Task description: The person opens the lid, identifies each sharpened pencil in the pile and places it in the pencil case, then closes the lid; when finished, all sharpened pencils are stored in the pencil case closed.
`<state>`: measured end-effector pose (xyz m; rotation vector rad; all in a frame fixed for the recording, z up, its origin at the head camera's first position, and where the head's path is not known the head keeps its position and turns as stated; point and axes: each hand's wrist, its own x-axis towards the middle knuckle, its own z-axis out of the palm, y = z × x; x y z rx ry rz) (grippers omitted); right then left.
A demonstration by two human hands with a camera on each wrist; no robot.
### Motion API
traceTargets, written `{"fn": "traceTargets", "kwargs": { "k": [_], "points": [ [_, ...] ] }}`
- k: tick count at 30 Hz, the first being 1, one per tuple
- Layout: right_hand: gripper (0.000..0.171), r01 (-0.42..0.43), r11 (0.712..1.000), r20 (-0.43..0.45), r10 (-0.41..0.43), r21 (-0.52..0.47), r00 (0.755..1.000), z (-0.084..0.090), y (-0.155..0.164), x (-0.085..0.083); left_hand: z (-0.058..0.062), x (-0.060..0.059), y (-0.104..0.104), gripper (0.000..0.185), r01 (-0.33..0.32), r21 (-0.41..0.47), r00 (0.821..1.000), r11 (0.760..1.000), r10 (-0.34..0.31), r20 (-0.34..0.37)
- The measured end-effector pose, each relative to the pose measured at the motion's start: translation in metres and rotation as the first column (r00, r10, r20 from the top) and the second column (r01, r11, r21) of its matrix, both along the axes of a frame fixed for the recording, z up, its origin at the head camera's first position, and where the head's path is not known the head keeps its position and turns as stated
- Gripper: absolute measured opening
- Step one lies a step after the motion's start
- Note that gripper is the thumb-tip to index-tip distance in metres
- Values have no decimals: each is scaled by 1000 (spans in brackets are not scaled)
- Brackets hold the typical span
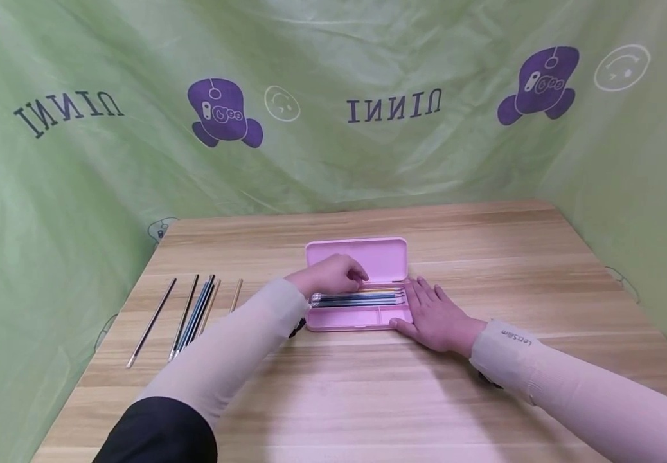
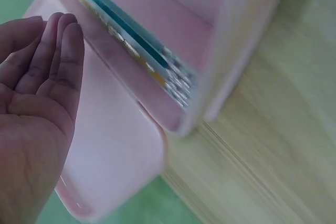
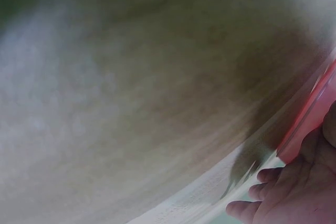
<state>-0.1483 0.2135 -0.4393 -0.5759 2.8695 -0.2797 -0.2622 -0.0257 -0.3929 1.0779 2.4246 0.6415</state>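
Note:
A pink pencil case [image 1: 342, 317] lies on the table with its lid [image 1: 388, 259] folded back. Several pencils [image 1: 359, 299], blue, dark and yellow, lie side by side in its rear compartment, their silvery ends [image 2: 178, 85] towards the left. Over the rear of the case hovers my left hand [image 1: 336, 273], fingers loosely bent and nothing visible between them; the left wrist view shows its palm beside the pencils. My right hand [image 1: 439, 316] rests against the case's right end, fingers spread and straight, thumb by the front corner. The front compartments hold nothing visible.
Left of the case, several loose pencils lie on the wooden table [image 1: 339, 399]: a dark one [image 1: 153, 321] apart at the far left, a bunch of blue ones [image 1: 197, 314], and a tan one [image 1: 237, 294] nearest the case. A green printed curtain [image 1: 310, 173] surrounds the table.

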Motion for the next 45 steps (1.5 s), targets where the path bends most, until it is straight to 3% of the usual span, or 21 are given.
{"fn": "traceTargets", "kwargs": {
  "k": [2, 7, 12, 15, 19, 27, 32, 37, 41, 45],
  "points": [
    [97, 4, 1000, 6, -4, -12, 1000, 1, 0, 0, -1, -3, -8, 24, -49, 22, 999, 999, 49, 0],
    [94, 9, 1000, 8, -9, -13, 1000, 1, -1, 0, -5, -8, -38, 25, -207, 142, 975, 968, 191, 118],
    [97, 4, 1000, 7, -4, -8, 1000, -1, 0, 0, -4, -8, -80, 30, -387, 259, 909, 885, 320, 267],
    [98, 8, 1000, 18, -8, -14, 1000, 0, 0, 1, -3, -8, -108, 35, -474, 290, 867, 832, 383, 318],
    [96, 11, 1000, 25, -10, -30, 1000, 1, -1, 3, -2, -5, -146, 41, -551, 303, 821, 778, 438, 367],
    [95, -1, 1000, 26, 2, -19, 1000, 1, -1, 1, 2, 7, -217, 46, -667, 342, 742, 662, 545, 391],
    [95, -12, 1000, 24, 12, -4, 1000, 2, -2, -2, -2, 11, -258, 50, -725, 349, 689, 594, 612, 388],
    [92, -7, 1000, 31, 7, -2, 1000, 3, -3, -2, -8, 18, -286, 52, -758, 317, 652, 570, 648, 394],
    [93, -3, 1000, 21, 3, 0, 1000, 4, -3, -1, -12, 26, -296, 51, -781, 284, 624, 556, 677, 390],
    [93, 5, 1000, 20, -5, -8, 1000, 3, 0, -1, -19, 33, -293, 49, -788, 276, 615, 550, 684, 393]
  ]
}}
